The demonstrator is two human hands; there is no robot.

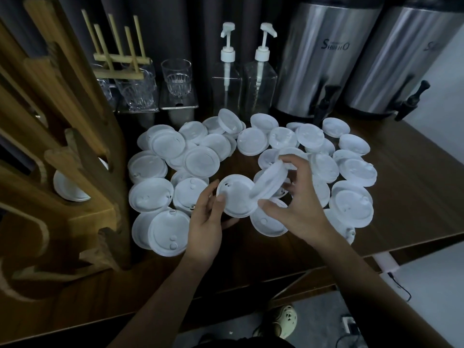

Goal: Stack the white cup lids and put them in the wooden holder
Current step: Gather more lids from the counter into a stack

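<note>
Just two hands (204, 222) (298, 209) (one lid (236, 197) each)

free: near strip and right end of dark wooden tabletop (251, 262) | mid-table: scattered white plastic cup lids (160, 232) | left: slotted wooden holder (95, 217) | back: glasses (176, 79), pump bottles (226, 91), steel urns (324, 61)

On table (414, 172), centre to right: loose lids (200, 162), overlapping. Left of them: wooden holder (82, 172), one lid (67, 187) in a lower slot. Behind, left to right: glasses (176, 77), two pump bottles (227, 89) side by side, two urns (324, 59) at rear right.
</note>
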